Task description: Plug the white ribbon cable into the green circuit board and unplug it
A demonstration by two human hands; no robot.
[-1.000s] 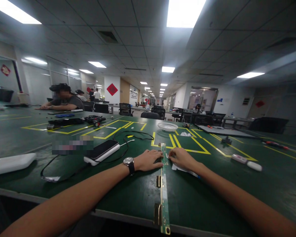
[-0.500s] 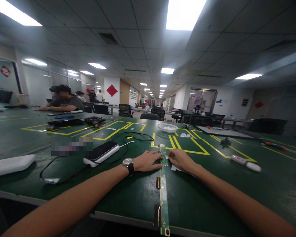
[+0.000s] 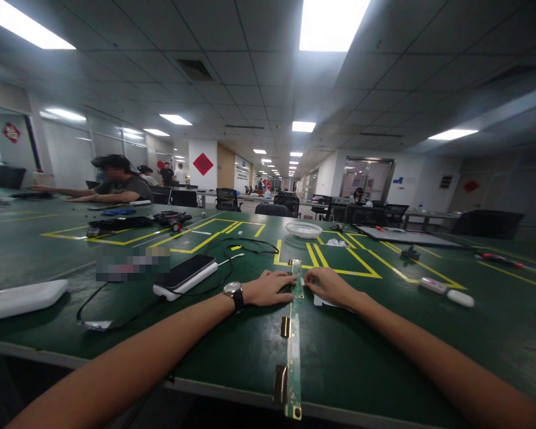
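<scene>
A long narrow green circuit board (image 3: 293, 345) lies on the dark green table (image 3: 384, 363), running from the near edge away from me. My left hand (image 3: 268, 288), a watch on its wrist, rests flat on the table against the board's left side, fingers stretched out. My right hand (image 3: 328, 285) is at the board's right side with its fingertips pinched together on the board's edge. Under that hand lies a small white sheet (image 3: 326, 301).
A phone on a white power bank (image 3: 185, 274) with a black cable (image 3: 232, 250) lies to the left. A white basket (image 3: 304, 229), yellow floor-tape lines, a white marker (image 3: 446, 293) and tools are further out. A person (image 3: 114, 182) sits at far left.
Both hands stay at the board. The view has shifted slightly, and the board's near end now sits a little further left.
</scene>
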